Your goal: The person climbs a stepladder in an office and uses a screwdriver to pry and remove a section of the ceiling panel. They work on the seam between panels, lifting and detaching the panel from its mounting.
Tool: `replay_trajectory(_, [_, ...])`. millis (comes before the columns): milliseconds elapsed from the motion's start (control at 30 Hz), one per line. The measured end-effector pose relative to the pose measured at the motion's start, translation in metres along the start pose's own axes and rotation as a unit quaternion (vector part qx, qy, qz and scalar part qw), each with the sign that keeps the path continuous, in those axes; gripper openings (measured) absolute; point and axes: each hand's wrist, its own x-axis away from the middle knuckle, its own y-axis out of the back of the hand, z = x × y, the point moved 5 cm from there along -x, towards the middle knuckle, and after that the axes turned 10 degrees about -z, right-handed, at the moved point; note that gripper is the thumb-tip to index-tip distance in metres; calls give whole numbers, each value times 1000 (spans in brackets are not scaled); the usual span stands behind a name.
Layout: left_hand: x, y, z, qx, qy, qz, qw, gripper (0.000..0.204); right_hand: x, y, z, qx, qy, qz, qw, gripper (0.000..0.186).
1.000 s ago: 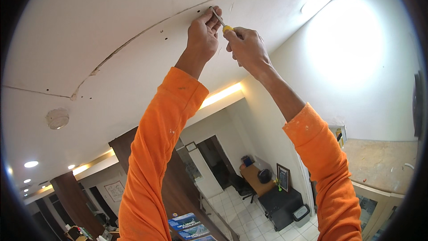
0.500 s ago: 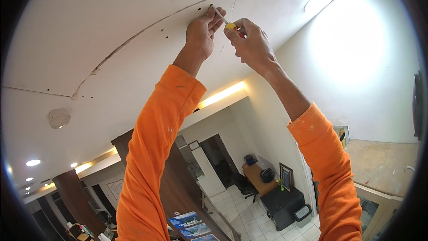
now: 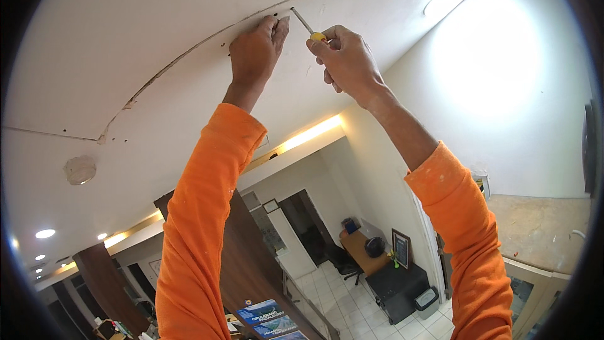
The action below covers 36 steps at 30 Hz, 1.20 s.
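Overhead is a white ceiling with a curved crack, several small dark holes and torn seams. My right hand is closed on a screwdriver with a yellow handle; its metal shaft reaches up to a small hole in the ceiling just below the crack. My left hand, back toward the camera, is against the ceiling left of the shaft, apart from it, with bent fingers held close together; whatever is between them, if anything, is hidden. Both forearms wear orange sleeves.
Far below are a desk with a black chair, a bin and a tiled floor. A brown column stands behind my left arm. A worn shelf top lies at right, beside a brightly lit wall.
My left hand has moved left, away from the screwdriver shaft, and turned its back to the camera. The screwdriver stays at nearly the same spot in my right hand.
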Motion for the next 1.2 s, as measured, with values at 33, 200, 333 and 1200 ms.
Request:
replay_trajectory(33, [2,3,0,15,-25,-22,999,25,-1,-2,-3,24,36,-28,999,36])
replay_trajectory(200, [4,15,-10,31,-147,-108,983,26,8,-6,6,113,90,-97,985,34])
replay_trajectory(333, [-7,7,-9,17,-75,-48,996,22,13,-9,8,124,100,-104,982,31])
replay_trajectory(1200, [-38,34,-26,-232,-311,-264,883,47,16,-5,-12,58,169,-115,977,40])
